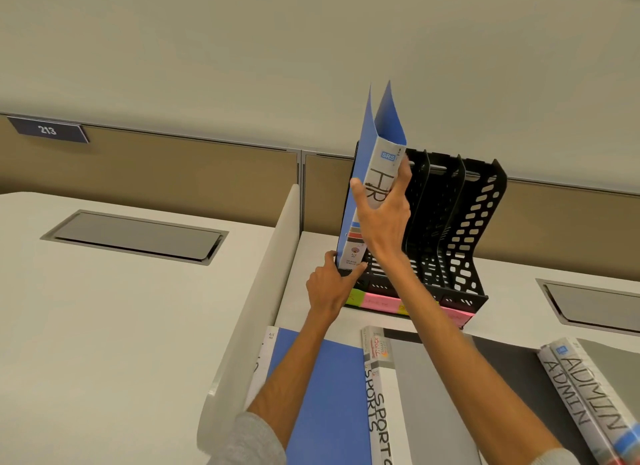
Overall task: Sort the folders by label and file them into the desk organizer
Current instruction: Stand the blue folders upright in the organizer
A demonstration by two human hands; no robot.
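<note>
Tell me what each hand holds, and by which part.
Both hold the blue HR folder: the right hand grips the middle of its labelled spine, the left hand pinches the spine's bottom end.

A dark nameplate (47, 129) on the partition (173, 166) at ten o'clock reads "213". At the centre, the spine of the upright blue folder (379, 173) carries a printed "SRS" tag above handwritten "HR". At six o'clock the centre folders (381, 412) each read "SPORTS" on the spine. At seven o'clock the flat blue folder (329, 395) shows "A/4". At four o'clock the outer folders (588, 388) each read "ADMIN". Writing on the sticky notes (375, 303) along the desk organizer (478, 222) is illegible.
</note>
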